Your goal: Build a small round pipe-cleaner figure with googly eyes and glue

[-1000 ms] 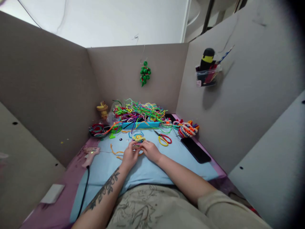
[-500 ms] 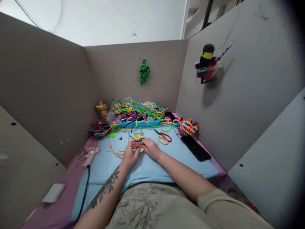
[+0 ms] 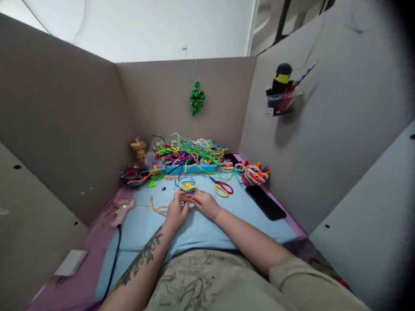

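Note:
My left hand [image 3: 175,210] and my right hand [image 3: 205,203] meet on the light blue mat [image 3: 246,216], fingers pinched together on a small pink and orange pipe-cleaner piece [image 3: 188,198] between them. Just beyond the fingertips lies a round yellow and blue pipe-cleaner craft [image 3: 188,187]. Orange pipe cleaners [image 3: 157,208] curl on the mat left of my left hand. What exactly the fingers hold is partly hidden.
A pile of coloured pipe cleaners [image 3: 189,152] fills a blue tray at the back. Scissors with red and yellow handles [image 3: 223,188], a black phone [image 3: 265,202], finished crafts [image 3: 254,174], a glue gun [image 3: 122,211] and a dark bowl [image 3: 132,176] surround the hands. Grey partition walls enclose the desk.
Both hands stay together at the same spot on the mat, with only slight finger motion. The view shifted a little.

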